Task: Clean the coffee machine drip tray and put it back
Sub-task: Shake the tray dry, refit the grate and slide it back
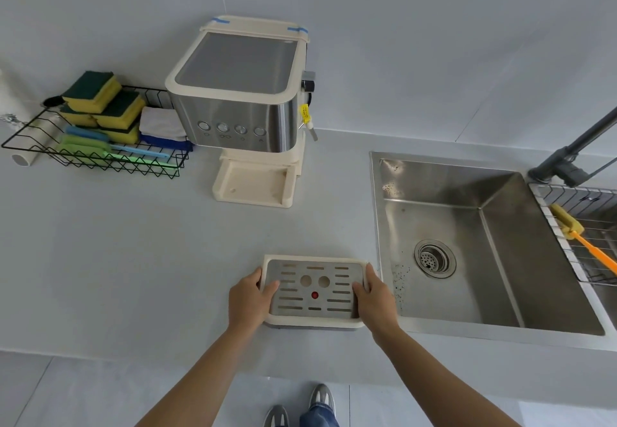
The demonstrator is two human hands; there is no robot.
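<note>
hands (314, 296) grip drip tray (314, 321) | rack (20, 146): sponges (100, 99)

Drip tray (314, 289) before coffee machine (240, 92), left of sink (467, 243).

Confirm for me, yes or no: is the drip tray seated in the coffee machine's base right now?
No: the drip tray sits on the counter beside the sink, held by both hands, while the coffee machine base is empty.

Drip tray (314, 323): cream rim, slotted steel grate, red dot; coffee machine (240, 99): cream and steel; sponges (100, 99): yellow, dark green tops; basket (96, 159): black wire
</note>
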